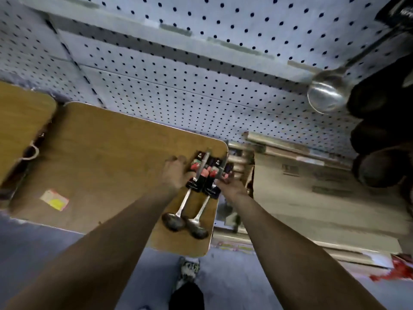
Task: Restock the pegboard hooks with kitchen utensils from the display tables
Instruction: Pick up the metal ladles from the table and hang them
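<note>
Below a white pegboard (201, 86), two packaged ladles (194, 198) are seen lying on a wooden table (100, 164), their carded handles flanked by the left hand (176, 173) and right hand (228, 186); finger grip cannot be told through blur.

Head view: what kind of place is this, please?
Probably a shop aisle being restocked. A white pegboard wall runs behind a wooden display table, packaged ladles with card labels lie at the table's end, and a steel ladle already hangs at the right.
</note>
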A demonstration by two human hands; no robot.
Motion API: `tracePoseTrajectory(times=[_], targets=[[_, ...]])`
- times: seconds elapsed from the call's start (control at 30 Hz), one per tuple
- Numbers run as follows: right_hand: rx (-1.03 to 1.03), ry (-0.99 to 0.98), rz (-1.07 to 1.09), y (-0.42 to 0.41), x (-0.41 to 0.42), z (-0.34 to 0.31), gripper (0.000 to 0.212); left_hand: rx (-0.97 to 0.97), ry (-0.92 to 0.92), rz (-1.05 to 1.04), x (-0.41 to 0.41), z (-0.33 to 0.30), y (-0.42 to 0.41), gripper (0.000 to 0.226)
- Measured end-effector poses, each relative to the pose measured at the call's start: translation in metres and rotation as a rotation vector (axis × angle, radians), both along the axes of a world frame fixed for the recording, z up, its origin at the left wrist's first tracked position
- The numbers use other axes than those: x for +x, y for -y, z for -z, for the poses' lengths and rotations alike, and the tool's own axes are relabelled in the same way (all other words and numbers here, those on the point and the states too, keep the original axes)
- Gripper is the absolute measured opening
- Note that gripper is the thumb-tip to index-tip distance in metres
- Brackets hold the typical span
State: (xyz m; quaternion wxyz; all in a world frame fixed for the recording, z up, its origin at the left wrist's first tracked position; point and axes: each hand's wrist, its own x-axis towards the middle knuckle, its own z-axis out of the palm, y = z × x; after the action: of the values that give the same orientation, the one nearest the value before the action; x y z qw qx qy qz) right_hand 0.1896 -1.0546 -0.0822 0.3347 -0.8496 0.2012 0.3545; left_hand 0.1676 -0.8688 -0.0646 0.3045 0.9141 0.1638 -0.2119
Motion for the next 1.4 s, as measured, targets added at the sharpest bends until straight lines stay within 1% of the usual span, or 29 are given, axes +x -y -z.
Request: tracePoseTrajectory(times=[0.07, 0.13, 0.23, 0.3, 0.4, 0.53, 0.6, 0.67, 0.77, 0.93, 1.0, 1.1, 1.13, 1.2, 1.3, 1.4], targets=[[0.029, -0.045, 0.117, -0.006, 0.002, 0.017, 0.042, -0.001, -0.019, -0.033, -0.005, 0.014, -0.004, 0.046], [-0.007, -0.060, 0.185, -0.012, 0.002, 0.029, 0.047, 0.012, -0.031, -0.063, -0.011, 0.024, -0.008, 0.047], [-0.095, 0.024, 0.236, -0.016, 0.001, 0.041, 0.058, 0.006, -0.073, -0.093, -0.019, 0.031, -0.010, 0.048], [-0.101, 0.087, 0.258, -0.016, -0.003, 0.042, 0.055, -0.001, -0.077, -0.116, -0.022, 0.032, -0.010, 0.048], [-0.085, 0.159, 0.294, -0.008, -0.013, 0.037, 0.042, -0.006, -0.075, -0.155, -0.021, 0.032, -0.007, 0.048], [0.063, 0.314, 0.316, 0.015, -0.027, 0.028, 0.033, -0.007, -0.083, -0.189, -0.012, 0.030, 0.002, 0.049], [0.214, 0.343, 0.375, 0.025, -0.034, 0.020, 0.022, -0.050, -0.090, -0.217, -0.004, 0.031, 0.009, 0.050], [0.382, 0.321, 0.428, 0.034, -0.041, 0.004, 0.011, -0.091, -0.102, -0.246, 0.002, 0.034, 0.016, 0.050], [0.555, 0.258, 0.464, 0.043, -0.051, -0.018, 0.013, -0.127, -0.126, -0.294, 0.011, 0.041, 0.027, 0.059], [0.619, 0.230, 0.467, 0.053, -0.064, -0.033, 0.013, -0.094, -0.167, -0.400, 0.017, 0.048, 0.045, 0.067], [0.634, 0.227, 0.460, 0.054, -0.067, -0.035, 0.013, -0.076, -0.185, -0.407, 0.016, 0.051, 0.049, 0.060], [0.640, 0.238, 0.457, 0.055, -0.068, -0.037, 0.012, -0.168, -0.189, -0.443, 0.014, 0.057, 0.054, 0.038], [0.638, 0.241, 0.454, 0.055, -0.067, -0.039, 0.012, -0.211, -0.203, -0.461, 0.013, 0.060, 0.054, 0.035], [0.630, 0.259, 0.445, 0.056, -0.069, -0.039, 0.016, -0.292, -0.223, -0.507, 0.011, 0.062, 0.054, 0.033], [0.611, 0.288, 0.425, 0.056, -0.068, -0.044, 0.020, -0.428, -0.205, -0.586, 0.002, 0.052, 0.052, 0.029], [0.578, 0.323, 0.410, 0.054, -0.075, -0.049, 0.019, -0.520, -0.173, -0.580, -0.010, 0.039, 0.043, 0.033]])
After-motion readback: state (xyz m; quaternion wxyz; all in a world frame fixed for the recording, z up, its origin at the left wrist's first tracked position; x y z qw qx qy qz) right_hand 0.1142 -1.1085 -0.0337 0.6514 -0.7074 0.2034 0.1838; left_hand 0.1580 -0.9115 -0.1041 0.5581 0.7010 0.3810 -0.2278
